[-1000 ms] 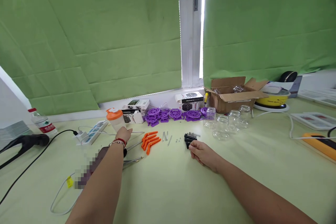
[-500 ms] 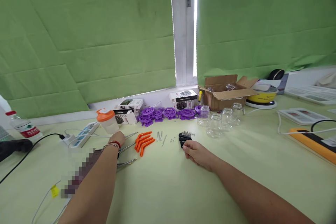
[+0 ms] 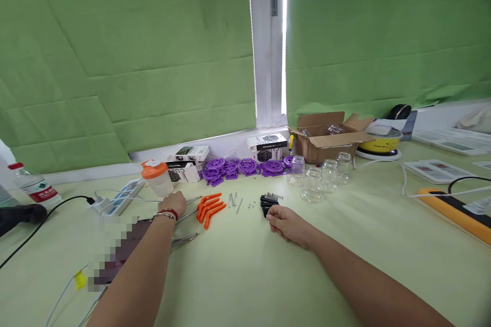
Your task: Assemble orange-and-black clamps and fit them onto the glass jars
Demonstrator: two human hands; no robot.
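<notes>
On the left of the table, my left hand (image 3: 175, 203) is curled with its knuckles up. Metal rods (image 3: 187, 215) stick out to the right from under and beside it, and its fingertips are hidden. My right hand (image 3: 284, 220) rests with bent, closed fingers against a small cluster of black plastic parts (image 3: 265, 206); whether something is pinched there cannot be made out. A coil spring (image 3: 274, 196) lies just behind those parts. Between the hands are bent orange handles (image 3: 210, 209), short metal pins (image 3: 232, 199) and tiny light pieces (image 3: 252, 205).
Purple plastic parts (image 3: 247, 166) and small boxes (image 3: 267, 155) line the back. Glass jars (image 3: 312, 186) stand before an open carton (image 3: 330, 149). An orange-lidded cup (image 3: 157, 178), a power strip (image 3: 125, 196) and a dark pixelated panel (image 3: 126, 253) are at left; an orange-and-black object (image 3: 456, 214) is at right.
My left hand has shifted slightly right and looks more raised at the knuckles. My right hand stays by the black parts. The view has moved a little.
</notes>
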